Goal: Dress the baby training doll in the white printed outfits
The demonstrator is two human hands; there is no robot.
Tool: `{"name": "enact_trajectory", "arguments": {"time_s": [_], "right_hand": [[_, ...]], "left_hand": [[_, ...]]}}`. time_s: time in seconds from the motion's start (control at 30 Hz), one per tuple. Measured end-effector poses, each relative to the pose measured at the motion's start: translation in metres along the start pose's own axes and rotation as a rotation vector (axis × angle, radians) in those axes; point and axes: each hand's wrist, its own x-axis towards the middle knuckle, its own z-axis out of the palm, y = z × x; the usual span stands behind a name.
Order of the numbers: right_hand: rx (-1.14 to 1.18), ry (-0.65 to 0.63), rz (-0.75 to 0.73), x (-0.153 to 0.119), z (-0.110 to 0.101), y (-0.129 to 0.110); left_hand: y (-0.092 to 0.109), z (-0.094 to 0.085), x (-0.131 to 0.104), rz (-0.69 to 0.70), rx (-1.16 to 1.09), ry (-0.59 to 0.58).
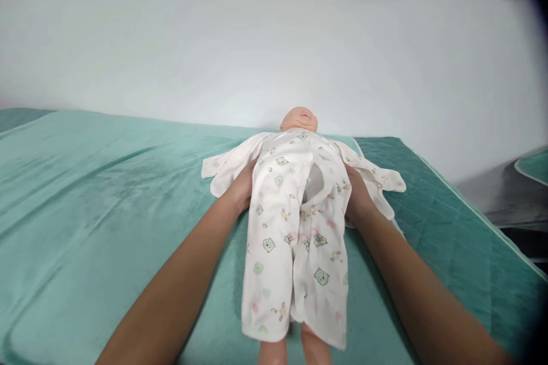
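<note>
A baby doll (299, 119) lies face up, its head away from me and its feet at the bottom edge. It wears white printed clothes (274, 228) with bears on them, the sleeves spread to both sides and an oval opening at the crotch. At the left side of the doll's waist is my left hand (247, 182), its fingers hidden beneath the cloth. My right hand (356, 197) is at the opposite side of the waist, with its fingers also out of sight under the clothes.
A light green cloth (107, 199) covers the surface under the doll. Along the right lies a darker green quilted pad (462, 256) with a pale edge. Behind stands a white wall (171, 51). Another green edge shows at the far right.
</note>
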Motion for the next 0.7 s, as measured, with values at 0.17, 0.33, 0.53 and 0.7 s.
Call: {"name": "enact_trajectory", "arguments": {"time_s": [0.17, 0.33, 0.53, 0.7], "right_hand": [[-0.065, 0.019, -0.04, -0.003, 0.004, -0.012], [-0.082, 0.015, -0.042, 0.0, 0.002, -0.015], [0.162, -0.049, 0.027, 0.011, -0.002, -0.003], [0.206, -0.11, 0.022, 0.012, -0.002, -0.002]], "left_hand": [[0.0, 0.0, 0.002, 0.0, -0.033, -0.027], [0.001, -0.004, 0.002, -0.026, 0.059, 0.012], [-0.002, -0.011, 0.005, 0.012, 0.164, 0.047], [-0.006, -0.014, 0.005, 0.14, 0.25, 0.102]]}}
